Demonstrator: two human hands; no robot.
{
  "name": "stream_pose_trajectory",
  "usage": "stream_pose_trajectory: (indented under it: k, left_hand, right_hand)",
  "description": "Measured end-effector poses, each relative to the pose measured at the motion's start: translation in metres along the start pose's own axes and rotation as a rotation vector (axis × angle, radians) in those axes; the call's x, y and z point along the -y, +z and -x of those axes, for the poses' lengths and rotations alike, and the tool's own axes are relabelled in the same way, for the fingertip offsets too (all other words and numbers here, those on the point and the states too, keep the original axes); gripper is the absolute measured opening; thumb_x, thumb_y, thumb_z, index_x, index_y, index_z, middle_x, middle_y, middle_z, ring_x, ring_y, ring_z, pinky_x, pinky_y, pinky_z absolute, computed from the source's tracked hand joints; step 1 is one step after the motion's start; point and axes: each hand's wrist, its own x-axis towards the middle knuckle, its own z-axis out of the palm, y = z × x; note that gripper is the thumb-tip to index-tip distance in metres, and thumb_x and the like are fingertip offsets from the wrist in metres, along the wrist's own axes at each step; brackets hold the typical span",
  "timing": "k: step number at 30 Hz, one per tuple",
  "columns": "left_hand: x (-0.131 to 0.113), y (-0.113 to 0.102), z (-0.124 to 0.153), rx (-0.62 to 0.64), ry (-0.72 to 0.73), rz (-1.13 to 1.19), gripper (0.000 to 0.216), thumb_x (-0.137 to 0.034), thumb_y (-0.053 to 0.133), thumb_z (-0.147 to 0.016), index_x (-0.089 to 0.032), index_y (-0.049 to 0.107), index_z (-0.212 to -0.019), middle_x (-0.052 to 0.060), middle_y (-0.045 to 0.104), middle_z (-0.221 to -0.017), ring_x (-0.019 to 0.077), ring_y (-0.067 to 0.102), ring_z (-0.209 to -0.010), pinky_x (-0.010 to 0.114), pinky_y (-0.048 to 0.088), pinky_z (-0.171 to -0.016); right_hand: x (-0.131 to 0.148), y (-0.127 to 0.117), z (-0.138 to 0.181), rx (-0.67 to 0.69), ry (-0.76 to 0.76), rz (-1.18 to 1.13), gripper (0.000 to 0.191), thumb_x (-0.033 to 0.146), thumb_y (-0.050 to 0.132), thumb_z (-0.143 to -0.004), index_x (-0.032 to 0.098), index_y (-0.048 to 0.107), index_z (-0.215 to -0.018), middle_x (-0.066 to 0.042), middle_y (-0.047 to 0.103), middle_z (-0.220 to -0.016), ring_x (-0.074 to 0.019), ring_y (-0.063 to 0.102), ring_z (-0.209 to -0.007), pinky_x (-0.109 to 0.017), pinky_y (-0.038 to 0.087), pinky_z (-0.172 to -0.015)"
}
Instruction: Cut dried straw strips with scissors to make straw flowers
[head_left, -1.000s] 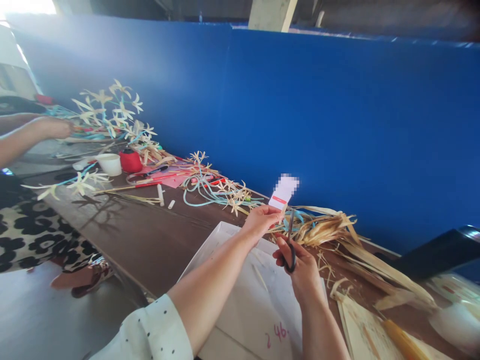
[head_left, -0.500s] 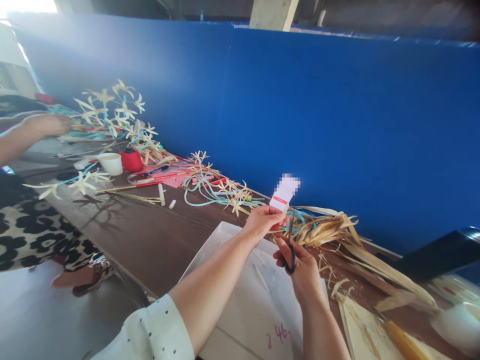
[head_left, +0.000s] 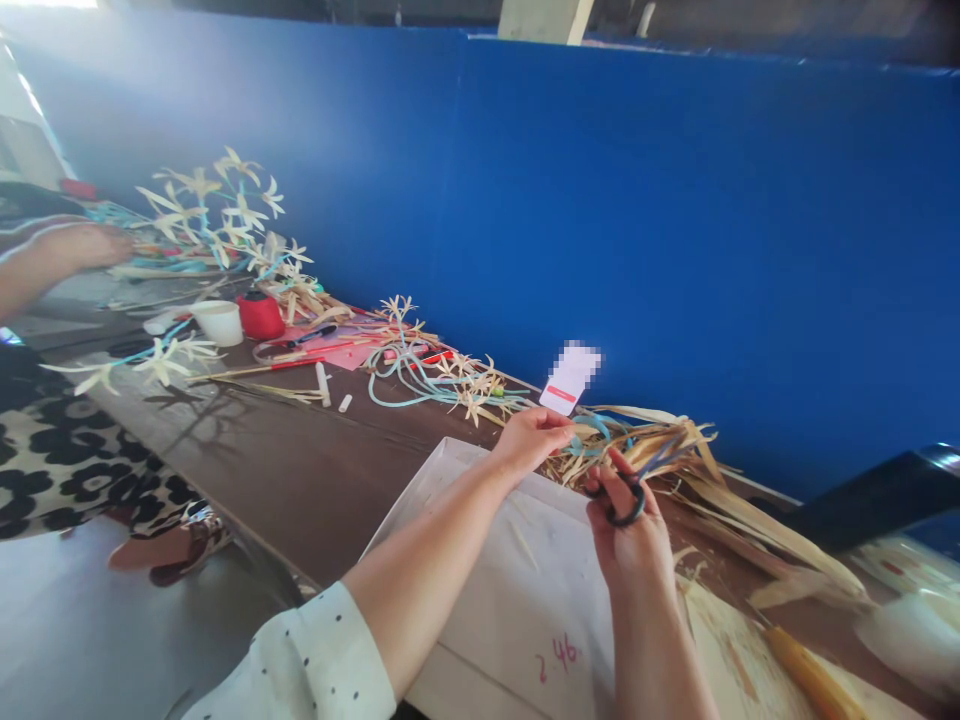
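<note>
My left hand (head_left: 529, 440) is closed in a pinch, with a small pale strip of dried husk (head_left: 582, 429) at the fingertips. Just beyond it a phone (head_left: 570, 378) leans against the blue wall, its white screen partly blurred out. In my right hand (head_left: 628, 520) is a pair of scissors (head_left: 630, 500), fingers through the dark handles. The blades point up and to the right over a pile of dried husks (head_left: 664, 445). Below my hands lies a white box lid (head_left: 555, 590) with pink handwritten numbers.
Husk flowers on blue stems (head_left: 401, 310) and coils of blue tubing (head_left: 390, 385) line the wall. A white cup (head_left: 219, 324) and a red spool (head_left: 260, 316) stand farther left. Another person's hand (head_left: 79, 245) is at the far left. A yellow handle (head_left: 806, 670) lies at lower right.
My right hand with the scissors has moved right, away from my left hand, and the blades have swung from upright toward the right. My left hand has hardly moved.
</note>
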Motion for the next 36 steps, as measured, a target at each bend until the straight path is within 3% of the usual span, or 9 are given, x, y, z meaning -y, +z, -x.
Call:
stream_pose_trajectory:
  k: [6, 12, 24, 36]
  left_hand:
    - [0.008, 0.001, 0.002, 0.175, 0.047, -0.195, 0.028, -0.034, 0.061, -0.067, -0.012, 0.062, -0.085, 0.002, 0.058, -0.068, 0.0060, 0.048, -0.057, 0.020, 0.041, -0.058]
    - [0.009, 0.003, 0.003, 0.265, 0.044, -0.267, 0.029, -0.033, 0.063, -0.065, -0.011, 0.064, -0.083, 0.004, 0.060, -0.071, 0.0069, 0.049, -0.058, 0.022, 0.043, -0.060]
    - [0.016, 0.012, 0.001, 0.129, -0.074, 0.047, 0.030, -0.032, 0.068, -0.060, -0.010, 0.063, -0.080, 0.003, 0.058, -0.067, 0.0079, 0.052, -0.058, 0.024, 0.045, -0.061]
    - [0.009, 0.011, 0.006, 0.157, -0.097, -0.075, 0.031, -0.035, 0.068, -0.060, -0.011, 0.065, -0.079, 0.002, 0.057, -0.065, 0.0059, 0.048, -0.055, 0.022, 0.043, -0.058]
  right_hand:
    - [0.003, 0.000, -0.001, -0.069, -0.049, -0.056, 0.047, 0.019, 0.073, -0.060, 0.027, 0.059, -0.104, 0.002, 0.059, -0.078, -0.0075, 0.052, -0.064, -0.014, 0.034, -0.044]
    - [0.005, -0.001, 0.001, -0.096, -0.060, 0.030, 0.044, 0.023, 0.072, -0.059, 0.026, 0.061, -0.101, 0.004, 0.054, -0.068, -0.0063, 0.048, -0.056, -0.016, 0.030, -0.042]
    - [-0.001, 0.000, 0.002, -0.032, -0.026, 0.098, 0.047, 0.025, 0.072, -0.062, 0.024, 0.059, -0.107, 0.003, 0.054, -0.067, -0.0064, 0.047, -0.054, -0.016, 0.029, -0.043]
    - [-0.001, -0.001, 0.001, -0.104, -0.052, 0.114, 0.043, 0.027, 0.073, -0.059, 0.023, 0.060, -0.100, 0.004, 0.054, -0.065, -0.0080, 0.050, -0.057, -0.017, 0.031, -0.045]
